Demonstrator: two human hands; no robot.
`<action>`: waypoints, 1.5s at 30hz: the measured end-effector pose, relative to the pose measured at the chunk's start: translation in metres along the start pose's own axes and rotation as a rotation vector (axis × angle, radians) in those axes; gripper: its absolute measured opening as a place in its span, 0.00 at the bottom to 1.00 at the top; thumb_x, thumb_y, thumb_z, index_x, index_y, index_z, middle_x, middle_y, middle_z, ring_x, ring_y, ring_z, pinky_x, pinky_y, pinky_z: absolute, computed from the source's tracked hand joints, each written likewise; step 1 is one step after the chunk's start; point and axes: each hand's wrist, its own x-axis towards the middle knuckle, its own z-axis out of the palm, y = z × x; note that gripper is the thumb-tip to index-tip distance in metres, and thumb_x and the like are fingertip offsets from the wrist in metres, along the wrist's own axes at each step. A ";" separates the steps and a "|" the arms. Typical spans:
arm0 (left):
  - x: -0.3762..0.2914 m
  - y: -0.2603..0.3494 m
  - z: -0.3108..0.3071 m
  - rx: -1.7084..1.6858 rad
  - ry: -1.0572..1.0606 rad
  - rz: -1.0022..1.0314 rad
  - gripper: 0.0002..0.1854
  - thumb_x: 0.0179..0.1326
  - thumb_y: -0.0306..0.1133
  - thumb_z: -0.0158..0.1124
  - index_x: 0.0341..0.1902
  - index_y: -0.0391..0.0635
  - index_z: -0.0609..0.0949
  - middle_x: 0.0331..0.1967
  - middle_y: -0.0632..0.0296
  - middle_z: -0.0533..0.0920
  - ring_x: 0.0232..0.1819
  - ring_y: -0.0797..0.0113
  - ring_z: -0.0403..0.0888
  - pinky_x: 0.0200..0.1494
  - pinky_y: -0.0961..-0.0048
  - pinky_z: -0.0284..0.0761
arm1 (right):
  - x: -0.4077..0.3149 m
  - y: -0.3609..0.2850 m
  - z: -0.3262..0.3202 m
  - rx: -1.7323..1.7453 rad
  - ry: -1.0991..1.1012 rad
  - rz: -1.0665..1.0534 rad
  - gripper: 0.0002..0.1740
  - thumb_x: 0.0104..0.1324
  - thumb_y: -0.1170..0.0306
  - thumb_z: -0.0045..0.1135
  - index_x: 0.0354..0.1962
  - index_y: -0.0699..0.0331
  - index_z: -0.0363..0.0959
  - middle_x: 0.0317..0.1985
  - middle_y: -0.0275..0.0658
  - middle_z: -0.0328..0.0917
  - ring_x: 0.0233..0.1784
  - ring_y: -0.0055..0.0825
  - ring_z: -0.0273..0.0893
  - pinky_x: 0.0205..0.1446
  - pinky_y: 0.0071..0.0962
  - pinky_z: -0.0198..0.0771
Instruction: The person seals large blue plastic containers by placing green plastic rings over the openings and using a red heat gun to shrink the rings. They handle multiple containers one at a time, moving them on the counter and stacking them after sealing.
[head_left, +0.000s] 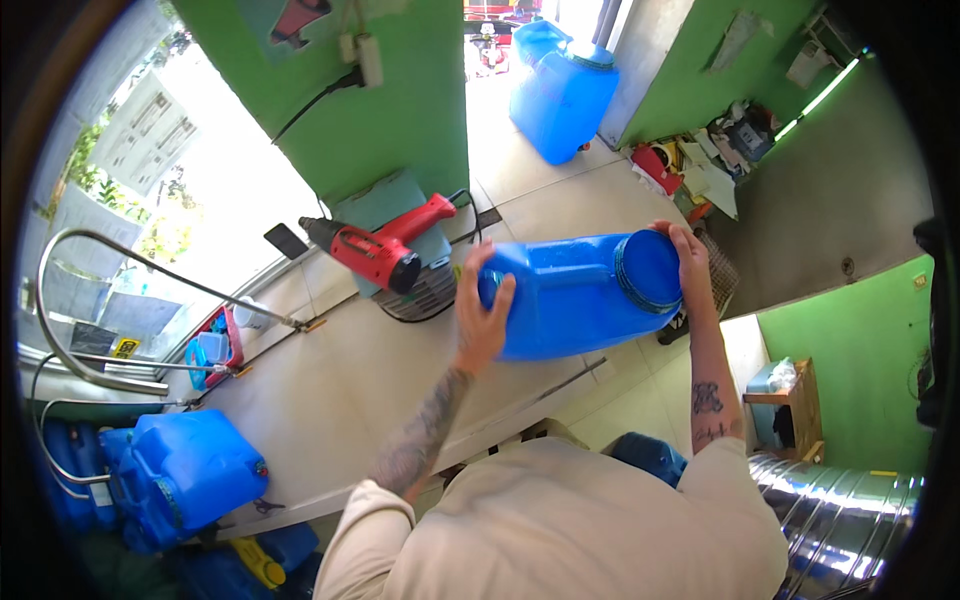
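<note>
A blue plastic water container (562, 292) with a built-in handle is held over the tiled counter, near its front edge. My left hand (484, 307) grips its left end, around a small blue cap (491, 287). At the other end my right hand (690, 259) holds the side of the wide round screw lid (651, 270), fingers over its rim. To the left of the container, a red heat gun (367, 251) rests on a light-blue item (386, 202), its black nozzle pointing left. The container's underside is hidden from me.
Several blue containers (191, 469) crowd the counter's left end, below curved steel spouts (105, 382). Another blue container (566, 97) stands by the bright opening. Papers and small items (697, 165) lie at the right. A phone (286, 241) leans by the window; scissors (268, 506) lie near the front edge.
</note>
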 end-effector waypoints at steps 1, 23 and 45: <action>0.031 -0.010 0.010 -0.039 -0.032 -0.001 0.28 0.70 0.47 0.66 0.65 0.42 0.75 0.69 0.46 0.76 0.72 0.43 0.72 0.73 0.55 0.66 | -0.004 -0.003 0.000 -0.020 0.121 0.021 0.20 0.80 0.62 0.51 0.54 0.71 0.79 0.50 0.43 0.86 0.54 0.27 0.82 0.63 0.26 0.74; 0.077 -0.057 0.128 0.092 -0.051 -0.342 0.36 0.78 0.47 0.55 0.79 0.37 0.61 0.79 0.39 0.59 0.81 0.45 0.56 0.80 0.55 0.54 | 0.196 0.029 0.127 -0.627 0.172 -0.934 0.20 0.61 0.56 0.71 0.46 0.59 0.83 0.51 0.41 0.83 0.63 0.44 0.78 0.72 0.50 0.64; -0.249 0.162 -0.586 1.619 0.587 -0.594 0.43 0.73 0.60 0.56 0.74 0.31 0.68 0.75 0.38 0.67 0.78 0.42 0.62 0.79 0.51 0.56 | -0.165 0.090 0.342 -0.159 -1.296 0.030 0.21 0.79 0.59 0.55 0.57 0.69 0.77 0.48 0.40 0.87 0.55 0.29 0.84 0.59 0.29 0.76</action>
